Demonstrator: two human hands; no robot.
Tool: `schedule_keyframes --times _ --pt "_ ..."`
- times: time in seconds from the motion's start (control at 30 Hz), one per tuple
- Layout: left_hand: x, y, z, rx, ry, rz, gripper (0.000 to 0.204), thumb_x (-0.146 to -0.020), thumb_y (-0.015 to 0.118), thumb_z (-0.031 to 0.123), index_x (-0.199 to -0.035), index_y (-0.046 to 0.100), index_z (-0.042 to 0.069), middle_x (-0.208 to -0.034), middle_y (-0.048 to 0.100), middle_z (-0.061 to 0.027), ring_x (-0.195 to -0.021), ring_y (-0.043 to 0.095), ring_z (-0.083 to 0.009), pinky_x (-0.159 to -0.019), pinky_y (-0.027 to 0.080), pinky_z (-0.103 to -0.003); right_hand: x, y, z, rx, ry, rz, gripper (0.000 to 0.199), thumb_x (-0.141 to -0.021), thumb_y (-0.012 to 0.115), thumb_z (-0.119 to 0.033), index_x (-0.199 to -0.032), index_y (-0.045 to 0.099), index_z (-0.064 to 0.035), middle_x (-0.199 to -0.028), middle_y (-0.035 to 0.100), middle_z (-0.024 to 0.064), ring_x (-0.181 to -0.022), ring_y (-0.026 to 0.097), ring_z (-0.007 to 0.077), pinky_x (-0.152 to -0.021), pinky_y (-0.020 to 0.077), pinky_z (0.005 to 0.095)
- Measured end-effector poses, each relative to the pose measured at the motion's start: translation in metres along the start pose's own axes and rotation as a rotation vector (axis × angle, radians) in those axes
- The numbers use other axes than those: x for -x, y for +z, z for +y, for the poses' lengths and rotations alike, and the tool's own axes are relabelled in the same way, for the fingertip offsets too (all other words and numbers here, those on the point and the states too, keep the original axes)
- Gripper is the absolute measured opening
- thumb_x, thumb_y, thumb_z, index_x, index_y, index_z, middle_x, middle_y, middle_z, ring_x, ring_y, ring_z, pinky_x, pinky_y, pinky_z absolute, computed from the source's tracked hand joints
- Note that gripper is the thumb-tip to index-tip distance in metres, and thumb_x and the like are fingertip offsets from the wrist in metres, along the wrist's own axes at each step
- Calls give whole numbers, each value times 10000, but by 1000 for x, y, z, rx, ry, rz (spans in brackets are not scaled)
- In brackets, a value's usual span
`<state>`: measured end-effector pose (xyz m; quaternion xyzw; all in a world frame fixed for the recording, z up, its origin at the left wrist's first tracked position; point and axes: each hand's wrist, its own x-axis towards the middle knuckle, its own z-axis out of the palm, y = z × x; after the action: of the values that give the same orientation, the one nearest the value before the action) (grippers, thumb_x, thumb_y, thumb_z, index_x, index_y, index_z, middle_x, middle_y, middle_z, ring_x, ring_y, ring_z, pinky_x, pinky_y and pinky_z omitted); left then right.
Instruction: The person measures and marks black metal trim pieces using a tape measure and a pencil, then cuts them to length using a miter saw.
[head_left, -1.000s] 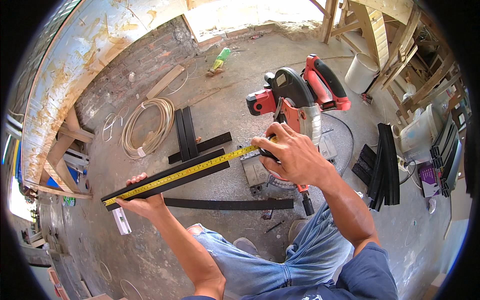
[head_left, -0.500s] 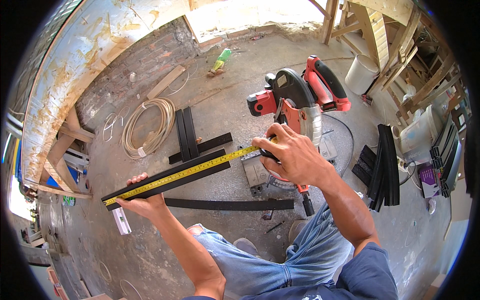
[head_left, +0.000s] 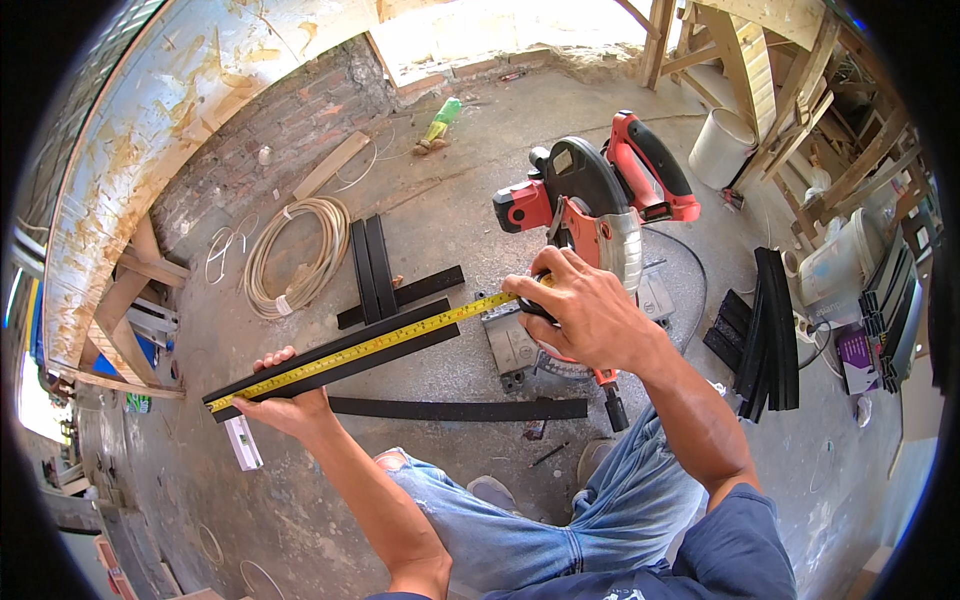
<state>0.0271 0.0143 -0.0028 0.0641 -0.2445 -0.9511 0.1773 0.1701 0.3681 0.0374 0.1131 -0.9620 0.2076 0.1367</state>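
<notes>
My left hand (head_left: 290,402) grips one end of a black channel strip (head_left: 400,358), its fingers wrapped around from beneath. A yellow tape measure blade (head_left: 385,340) lies stretched along the strip, its end at the strip's left tip under my left thumb. In my right hand (head_left: 588,312) is the tape measure's case, mostly hidden by the fingers. The blade runs past the strip's right end into that case. Just beyond my right hand stands a red and black miter saw (head_left: 595,200). Another long black strip (head_left: 460,409) lies on the floor below the held one.
Several short black strips (head_left: 372,270) lie near a coiled beige hose (head_left: 297,257). More black strips (head_left: 768,335) are at the right, by a purple box (head_left: 857,360) and white buckets (head_left: 722,148). A white profile piece (head_left: 243,443) sits beneath my left hand. A green bottle (head_left: 440,122) is farther off.
</notes>
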Motion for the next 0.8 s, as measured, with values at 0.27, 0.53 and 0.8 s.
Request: schedule_keyframes --times 0.27,0.53,0.8 --pt "-2 -2 -1 -12 12 -12 731 -994 327 691 -889 565 8 -783 541 -121 -770 538 -275 -778 503 -414 0 0 1 6 -3 10 424 -884 666 -239 -1276 587 -98 -1047 531 149 -998 599 324 -812 525 444" --pt "18 35 6 -267 94 153 739 -956 395 728 -995 558 9 -865 579 -105 -764 570 -259 -724 515 -425 2 34 2 -249 80 33 416 -921 641 -227 -1310 548 -108 -1081 515 175 -1053 570 363 -870 493 457" --pt "8 26 12 -400 357 349 703 -950 427 726 -1032 506 32 -867 559 -83 -722 571 -266 -701 526 -416 27 128 -16 -407 377 -479 472 -954 576 -332 -1292 514 -8 -1210 495 277 -1142 555 453 -977 469 507"
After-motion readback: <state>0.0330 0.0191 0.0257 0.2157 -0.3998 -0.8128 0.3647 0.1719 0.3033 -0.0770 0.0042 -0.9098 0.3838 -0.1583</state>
